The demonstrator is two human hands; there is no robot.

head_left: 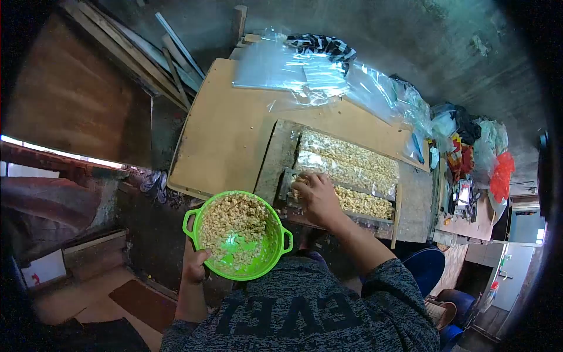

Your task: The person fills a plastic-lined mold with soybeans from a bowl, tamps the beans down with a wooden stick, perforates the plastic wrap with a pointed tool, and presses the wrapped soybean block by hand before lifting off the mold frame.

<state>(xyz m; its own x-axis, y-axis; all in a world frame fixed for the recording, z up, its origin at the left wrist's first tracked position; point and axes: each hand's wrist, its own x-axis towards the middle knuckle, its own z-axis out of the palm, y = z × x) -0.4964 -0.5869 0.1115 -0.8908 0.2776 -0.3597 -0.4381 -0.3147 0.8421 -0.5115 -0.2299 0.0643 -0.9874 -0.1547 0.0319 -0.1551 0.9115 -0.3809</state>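
Note:
My left hand (195, 265) grips the rim of a bright green two-handled plastic basin (274, 237), thumb over the edge. Pale, bean-like pieces (226, 220) lie inside it, thicker at the far side, with green bottom showing nearer me. My right hand (318, 198) is over the left end of the nearest row of pieces (363, 202) in a wooden frame (285, 186). Its fingers curl downward, and what is under their tips is hidden. Behind that row, more pieces lie in long strips under shiny transparent plastic (346, 164).
The frame rests on a worn board (413, 202) on a tan tabletop (229, 129). Plastic sheets (272, 64) are piled along the back edge. Bags, including a red one (502, 176), hang at the right. Wooden planks (135, 53) lean at the back left.

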